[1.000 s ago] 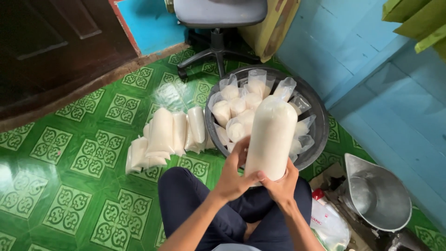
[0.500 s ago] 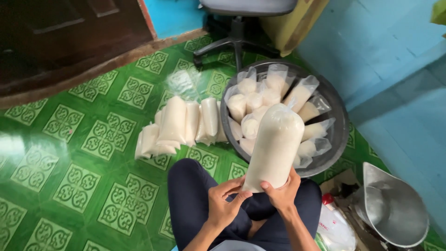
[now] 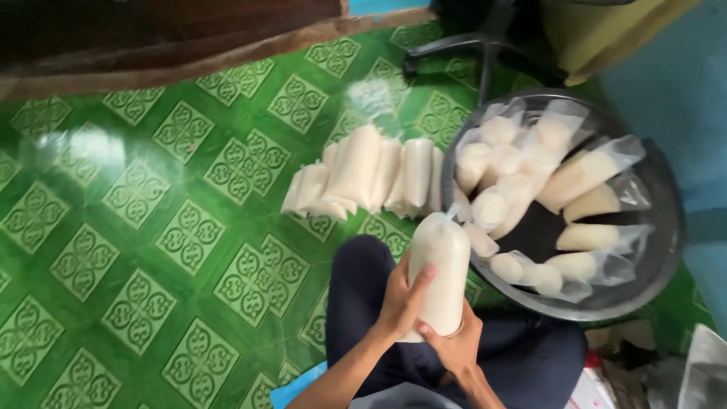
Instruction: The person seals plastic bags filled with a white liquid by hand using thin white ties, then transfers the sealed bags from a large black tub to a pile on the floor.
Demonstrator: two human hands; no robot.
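I'm seeing both hands, left point(image 3: 400, 303) & right point(image 3: 454, 350), closing round one filled white bag point(image 3: 438, 273) over my lap, w/ a sealed row lying on the floor point(image 3: 363, 176) & approx a dozen open bags waiting in the basin point(image 3: 666, 227).

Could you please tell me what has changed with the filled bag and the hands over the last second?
The filled bag has come down from in front of the basin to the lap, leaning left of the rim. The left hand has shifted up its side, thumb across the front; the right hand still cups the bottom. Both kept hold. The row of bags on the floor lies as before.
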